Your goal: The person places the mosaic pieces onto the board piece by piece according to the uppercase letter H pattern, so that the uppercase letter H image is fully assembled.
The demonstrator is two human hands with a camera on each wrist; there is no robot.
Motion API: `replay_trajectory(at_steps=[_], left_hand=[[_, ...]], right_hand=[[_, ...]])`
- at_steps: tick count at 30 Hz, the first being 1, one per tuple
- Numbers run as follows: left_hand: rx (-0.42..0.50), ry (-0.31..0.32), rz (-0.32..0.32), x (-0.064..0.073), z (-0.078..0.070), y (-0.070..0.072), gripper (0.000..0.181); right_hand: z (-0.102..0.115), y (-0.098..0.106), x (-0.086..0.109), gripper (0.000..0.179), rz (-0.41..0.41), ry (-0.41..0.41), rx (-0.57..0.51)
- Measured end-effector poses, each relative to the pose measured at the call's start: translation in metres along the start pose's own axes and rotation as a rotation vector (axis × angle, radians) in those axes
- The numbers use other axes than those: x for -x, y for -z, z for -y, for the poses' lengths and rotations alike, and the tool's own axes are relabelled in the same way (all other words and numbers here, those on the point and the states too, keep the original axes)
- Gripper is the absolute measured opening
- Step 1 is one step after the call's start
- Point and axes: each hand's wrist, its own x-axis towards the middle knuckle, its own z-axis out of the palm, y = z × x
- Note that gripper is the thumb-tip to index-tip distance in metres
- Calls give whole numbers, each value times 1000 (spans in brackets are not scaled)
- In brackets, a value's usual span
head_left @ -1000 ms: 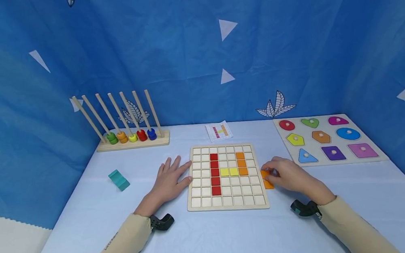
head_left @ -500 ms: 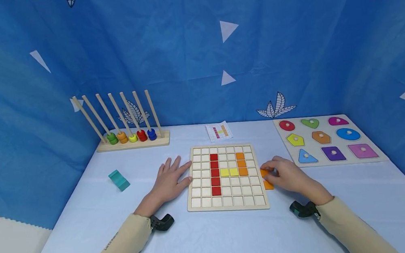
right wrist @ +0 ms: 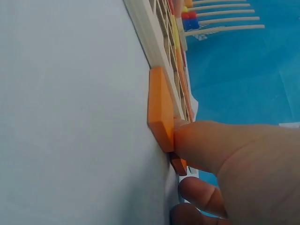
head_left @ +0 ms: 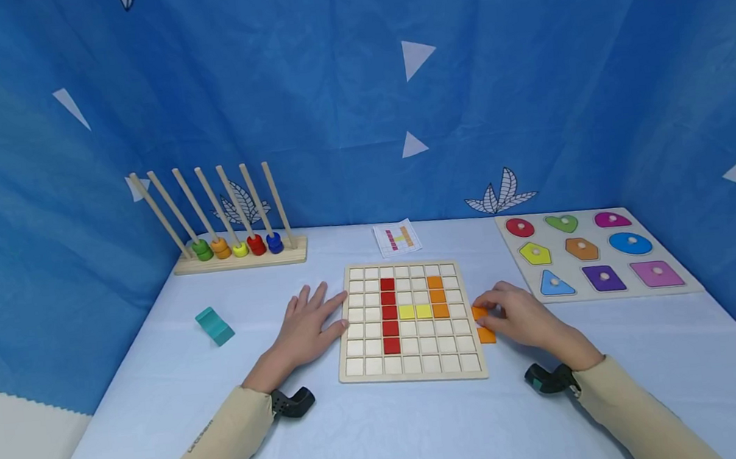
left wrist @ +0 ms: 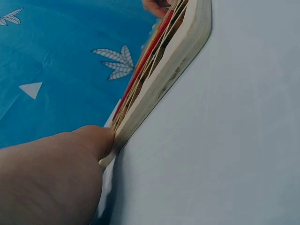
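A wooden grid board [head_left: 416, 379] lies flat on the table. It carries a column of red tiles [head_left: 389, 313], two yellow tiles [head_left: 414, 312] and three orange tiles [head_left: 437, 297]. My left hand [head_left: 311, 329] rests at the board's left edge, fingers spread and thumb touching the rim. Beside the right edge, my right hand [head_left: 516, 315] pinches the farther of two loose orange tiles [head_left: 479, 313], which still lies on the table. The nearer loose tile [right wrist: 160, 108] sits against the board, close to the thumb. My fingers partly hide the pinched tile.
A pattern card [head_left: 398, 238] lies behind the board. At the back left stands a peg rack [head_left: 291, 255] with coloured rings, and teal pieces [head_left: 215, 326] lie in front of it. A shape puzzle board [head_left: 613, 287] fills the back right. Blue cloth hangs behind.
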Motion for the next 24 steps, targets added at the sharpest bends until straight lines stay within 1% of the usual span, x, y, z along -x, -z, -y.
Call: replay_trajectory(at_steps=[5,13,20,24], left_hand=[[-9,-4,-7,0,0,-1,60],[-2,2,6,0,0,0,61],[6,11,13,0,-1,1,61],[1,6,6,0,-1,0,60]], right_hand=[[1,2,1,25,8,19,11],[-1,4,1,25,28,33,42],[-1,4,0,26,26,30,39],[-2,4,0,28,30,39,27]])
